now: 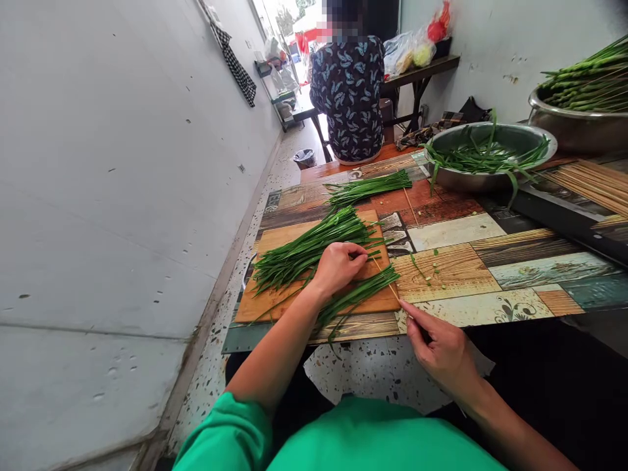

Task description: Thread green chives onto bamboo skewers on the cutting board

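My right hand (439, 347) pinches the lower end of a thin wooden skewer (394, 292), which points up and left. A row of garlic chives (360, 290) sits threaded on the skewer, leaves trailing towards the table's near edge. Beside the skewer's upper end, my left hand (339, 267) is closed, thumb and forefinger pinching a chive stalk. A larger heap of loose chives (314, 248) lies just beyond it on the wooden cutting board (252, 304). Farther back, another bundle of chives (370, 188) rests on the table with a skewer (410, 206) through its cut ends.
A metal bowl (490, 178) with chive scraps stands at the right, near a black-handled knife (564, 226) and loose skewers (589, 186). Behind is a metal pot (579, 127) of green stalks. A person (347, 98) sits beyond the table; a wall (108, 196) runs along the left.
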The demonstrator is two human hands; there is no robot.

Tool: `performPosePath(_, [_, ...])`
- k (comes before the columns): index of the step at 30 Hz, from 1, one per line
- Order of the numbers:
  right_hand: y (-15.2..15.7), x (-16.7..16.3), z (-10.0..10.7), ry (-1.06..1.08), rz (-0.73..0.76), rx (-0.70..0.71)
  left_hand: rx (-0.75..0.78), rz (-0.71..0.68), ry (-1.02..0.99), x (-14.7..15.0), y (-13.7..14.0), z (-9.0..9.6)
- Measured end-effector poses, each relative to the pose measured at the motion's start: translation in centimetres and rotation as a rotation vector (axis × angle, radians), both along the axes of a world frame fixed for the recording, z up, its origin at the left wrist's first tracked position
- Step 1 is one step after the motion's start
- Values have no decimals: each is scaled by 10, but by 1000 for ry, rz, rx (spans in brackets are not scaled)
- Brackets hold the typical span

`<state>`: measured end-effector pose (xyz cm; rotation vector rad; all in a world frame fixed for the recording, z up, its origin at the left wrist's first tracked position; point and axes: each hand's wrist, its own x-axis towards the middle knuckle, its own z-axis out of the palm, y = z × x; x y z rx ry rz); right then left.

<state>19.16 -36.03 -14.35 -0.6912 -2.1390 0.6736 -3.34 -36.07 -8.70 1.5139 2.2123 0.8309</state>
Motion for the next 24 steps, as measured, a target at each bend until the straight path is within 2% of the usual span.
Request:
performPosePath(13, [-2,0,1,8,-9,-18,38,-59,7,1,-3,2])
performPosePath(16, [-2,-2,1,-2,-17,-32,49,-113,13,4,-9,2])
performPosePath(18, [-2,-3,0,-5,-24,-45,28,-202,27,6,-14,4])
performPosePath(21, [-1,-4,-3,-16,-22,-55,-26,-369,117,7,-18,12])
performPosePath(24, [0,-2,-5,-25,-4,-57,-47,-298,269,2,-14,18])
